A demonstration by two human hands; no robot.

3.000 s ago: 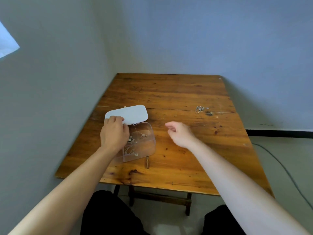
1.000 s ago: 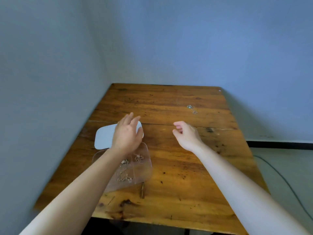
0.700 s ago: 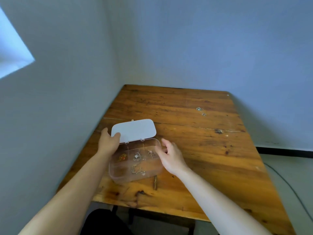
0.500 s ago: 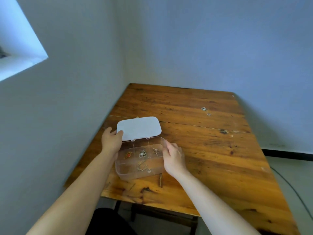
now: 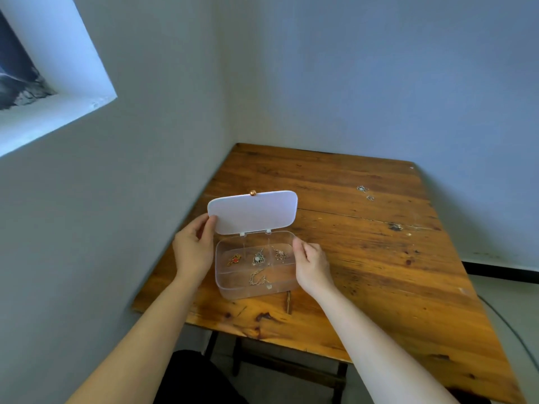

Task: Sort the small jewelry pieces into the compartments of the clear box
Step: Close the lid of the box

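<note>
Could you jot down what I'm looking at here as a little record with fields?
Surface: worn wooden table
Container: clear plastic compartment box, white lid open
Back compartments: red-stone piece, silver pendant, small silver piece
Front compartment: silver chain
Unsorted: two small silver pieces far right
Left hand: at lid's edge
Right hand: at box's right side

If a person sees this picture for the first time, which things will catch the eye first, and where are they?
First, the clear plastic box near the wooden table's left edge, its white lid raised, the left hand and right hand at its two sides. Inside, a red-and-gold pendant lies in the rear left compartment. Two small silver pieces lie loose far right on the table.
</note>
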